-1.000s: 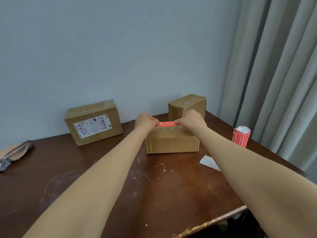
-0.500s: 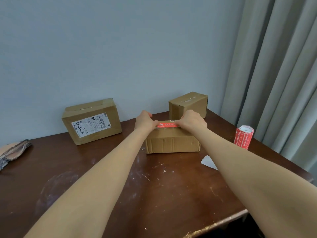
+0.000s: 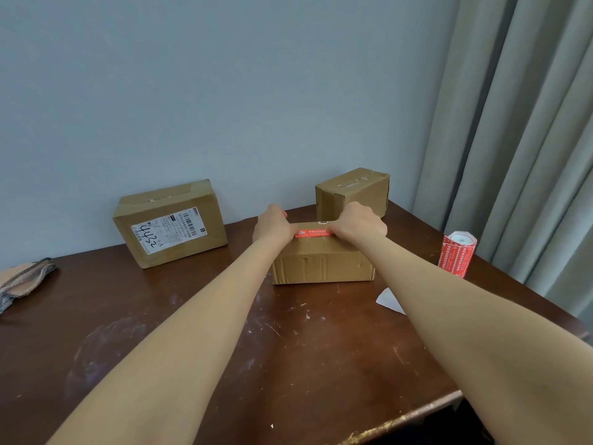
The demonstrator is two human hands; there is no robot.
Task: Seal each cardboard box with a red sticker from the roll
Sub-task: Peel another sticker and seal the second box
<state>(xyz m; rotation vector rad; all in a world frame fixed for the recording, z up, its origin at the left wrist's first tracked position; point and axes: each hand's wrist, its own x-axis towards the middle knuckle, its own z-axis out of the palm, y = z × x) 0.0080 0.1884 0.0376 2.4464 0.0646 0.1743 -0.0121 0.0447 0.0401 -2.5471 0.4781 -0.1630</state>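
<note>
Plain tan rectangular cardboard box (image 3: 322, 264), and its red paper sticker strip (image 3: 313, 233) has white print. The red-and-white printed sticker roll (image 3: 457, 256) matches. The dark brown wooden bench (image 3: 288, 364) has whitish scuffs all over lol.

Red sticker (image 3: 313, 233): flat along top of centre box (image 3: 322, 266).
Labelled box (image 3: 170, 223): rear left.
Sticker roll (image 3: 457, 254): upright, far right.

Arms outstretched, left hand (image 3: 272, 225) and right hand (image 3: 360, 223) knuckles-up, curled on red sticker (image 3: 313, 233) ends
</note>
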